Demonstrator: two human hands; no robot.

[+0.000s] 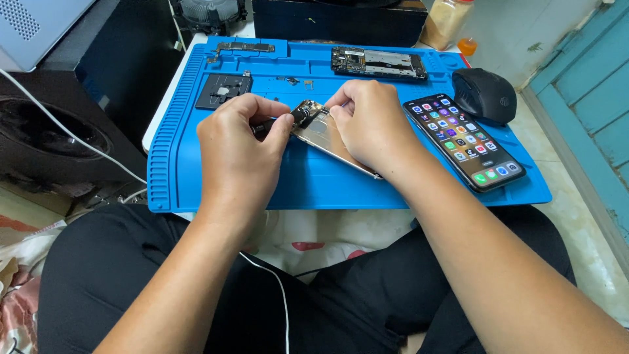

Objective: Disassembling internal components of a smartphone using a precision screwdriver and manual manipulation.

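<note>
The opened phone housing (pixel 331 137) was held tilted over the blue repair mat (pixel 196 170), its upper corner pinched between fingertips of the left hand (pixel 239 147) and right hand (pixel 373 124), while the removed logic board (pixel 379 63) lay well beyond the fingers.

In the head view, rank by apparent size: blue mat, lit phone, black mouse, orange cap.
1. blue mat, largest by far.
2. lit phone.
3. black mouse; shorter than the phone but wider, and a little farther from the camera, so this pair is unsure.
4. orange cap, smallest; farthest back, but the gap is plain.
</note>
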